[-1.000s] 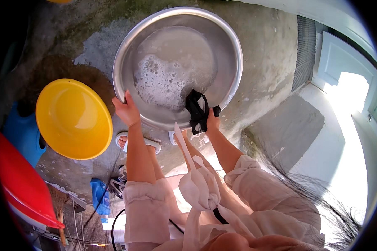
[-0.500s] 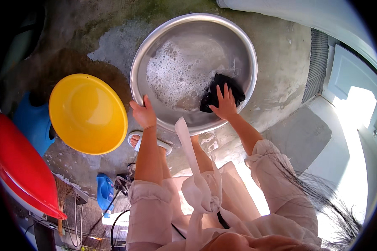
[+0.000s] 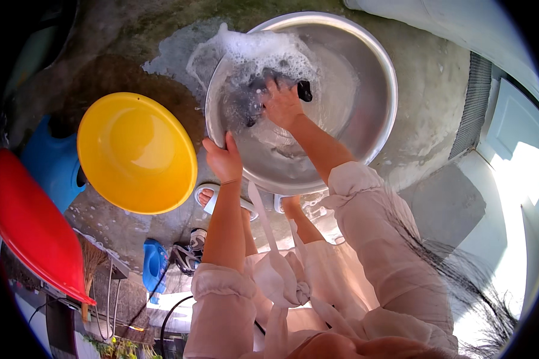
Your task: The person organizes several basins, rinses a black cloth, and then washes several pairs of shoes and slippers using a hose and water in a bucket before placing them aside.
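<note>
A large metal basin [image 3: 374, 128] of soapy water stands on the ground in front of me. My left hand [image 3: 224, 161] grips its near-left rim, with the thumb up along the edge. Inside the basin, my right hand [image 3: 282, 106] is down in the water on a black cloth [image 3: 305, 91]. Most of the cloth is under the water and the hand, and my fingertips are partly hidden there. White suds [image 3: 263, 51] are heaped at the far left and run over the rim onto the ground.
A yellow basin [image 3: 135, 155] lies to the left, with a blue plastic item [image 3: 51, 164] and a red basin [image 3: 36, 227] beyond it. A blue bottle [image 3: 154, 266] and shoes [image 3: 191, 251] are nearer me. A floor grate [image 3: 472, 105] runs along the right.
My right hand has moved left and farther away across the basin, taking the black cloth with it. The suds have been pushed to the far left and over the rim. My left hand stays on the rim.
</note>
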### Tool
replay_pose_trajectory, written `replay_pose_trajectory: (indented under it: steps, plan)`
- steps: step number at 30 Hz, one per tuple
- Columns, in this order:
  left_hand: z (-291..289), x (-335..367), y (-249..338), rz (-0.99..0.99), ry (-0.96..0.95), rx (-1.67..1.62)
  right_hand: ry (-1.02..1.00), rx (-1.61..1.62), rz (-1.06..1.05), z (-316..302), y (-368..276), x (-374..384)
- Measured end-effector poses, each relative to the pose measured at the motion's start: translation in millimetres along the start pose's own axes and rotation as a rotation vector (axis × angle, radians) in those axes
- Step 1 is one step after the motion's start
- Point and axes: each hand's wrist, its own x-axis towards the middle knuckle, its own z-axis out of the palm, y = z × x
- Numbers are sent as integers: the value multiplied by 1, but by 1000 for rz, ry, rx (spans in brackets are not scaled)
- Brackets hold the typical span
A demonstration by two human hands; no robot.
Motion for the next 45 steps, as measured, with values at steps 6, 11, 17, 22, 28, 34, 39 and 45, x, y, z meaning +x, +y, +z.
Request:
replay_pose_trajectory:
  steps: [6, 11, 17, 22, 28, 34, 39, 45]
  plan:
    - [-2, -5, 3, 21, 32, -28, -295, -170, 320, -19, 94, -3]
    - [-4, -2, 5, -37, 27, -35, -105, 89, 642, 0, 102, -85]
    - [-4, -1, 5, -7, 46, -47, 83, 345, 566, 12, 61, -134]
    - [-4, -1, -2, 32, 17, 21, 526, 702, 559, -17, 16, -62]
    - [-2, 0, 3, 45, -38, 18, 728, 737, 500, -47, -31, 42]
    - [-2, 2, -3, 36, -24, -32, 261, 742, 275, -15, -88, -2]
    - [-9, 1, 5, 11, -80, -41, 266, 866, 324, -11, -71, 4]
    - [-6, 4, 4, -23, -81, 1, 288, 819, 266, -9, -75, 7]
